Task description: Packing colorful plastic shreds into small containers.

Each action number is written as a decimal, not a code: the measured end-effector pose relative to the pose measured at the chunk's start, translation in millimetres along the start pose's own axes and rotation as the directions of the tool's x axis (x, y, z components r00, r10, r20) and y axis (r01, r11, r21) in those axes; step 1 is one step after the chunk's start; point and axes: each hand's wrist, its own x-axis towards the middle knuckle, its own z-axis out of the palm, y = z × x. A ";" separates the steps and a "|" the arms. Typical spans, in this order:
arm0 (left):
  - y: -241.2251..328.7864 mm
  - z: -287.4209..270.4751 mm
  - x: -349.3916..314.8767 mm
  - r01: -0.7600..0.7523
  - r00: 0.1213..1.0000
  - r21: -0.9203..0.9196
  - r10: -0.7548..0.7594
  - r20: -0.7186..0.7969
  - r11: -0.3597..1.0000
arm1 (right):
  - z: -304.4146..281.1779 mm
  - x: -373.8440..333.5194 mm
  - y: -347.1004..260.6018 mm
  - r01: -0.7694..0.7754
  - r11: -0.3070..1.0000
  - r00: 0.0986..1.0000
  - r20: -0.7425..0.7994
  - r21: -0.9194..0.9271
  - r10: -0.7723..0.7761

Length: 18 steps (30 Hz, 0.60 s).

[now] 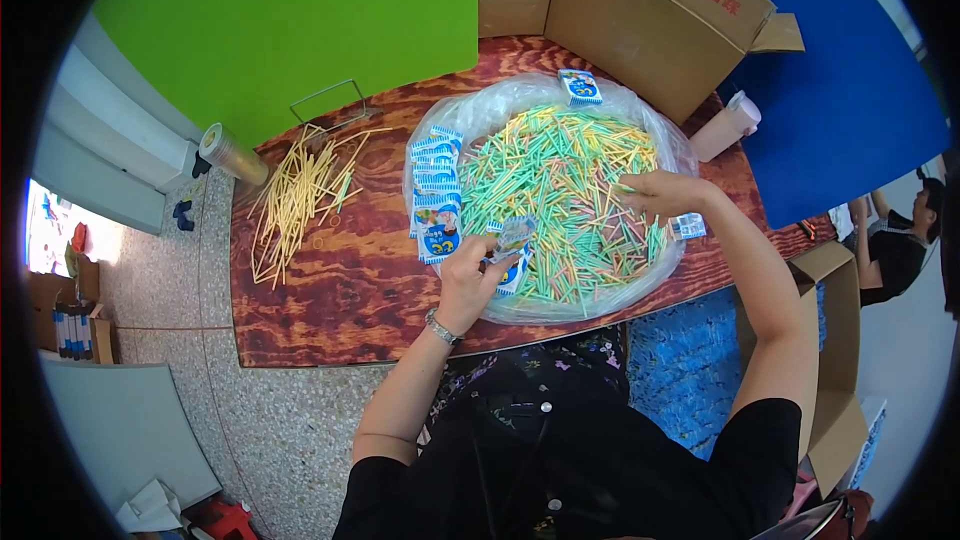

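Note:
My left hand (466,282) is closed on a small blue-and-white packet (516,232), holding it upright at the near left of a heap of thin pastel sticks (545,190). The sticks are green, yellow and pink, and fill a wide round container lined with clear plastic (675,125). My right hand (655,194) reaches over the right side of the heap, its fingers bent together around a few stick ends; part of the grip is hidden. A row of flat blue-and-white packets (437,205) overlaps along the container's left rim. Another packet (508,278) lies just below my left hand.
Loose pale-yellow sticks (295,202) lie on the red-brown table (330,325) beside a wire stand (330,105). A clear jar (232,155) stands at the left edge. Cardboard boxes (640,20) and a pink bottle (728,127) stand behind. Another person (895,250) is at far right.

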 end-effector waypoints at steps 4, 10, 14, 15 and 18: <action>8.1 1.5 4.0 -0.045 0.999 0.050 0.045 -0.003 0.998 | -7.2 -22.0 -46.8 0.275 0.941 0.957 0.040 0.197 -0.288; 8.0 -1.2 6.2 -0.154 0.988 0.102 0.156 -0.016 0.983 | -6.0 -28.7 -106.0 0.539 0.824 0.836 -0.008 -0.174 -0.549; 11.0 -4.6 6.9 -0.151 0.988 0.111 0.153 -0.012 0.982 | -1.7 -22.1 -123.7 0.578 0.732 0.783 -0.006 -0.360 -0.622; 11.2 -5.1 7.4 -0.152 0.988 0.112 0.155 -0.013 0.982 | -0.1 -21.4 -127.5 0.524 0.730 0.812 -0.001 -0.439 -0.583; 10.5 -5.6 8.5 -0.208 0.977 0.114 0.212 -0.020 0.971 | -0.2 -19.2 -141.2 0.415 0.730 0.872 0.009 -0.543 -0.489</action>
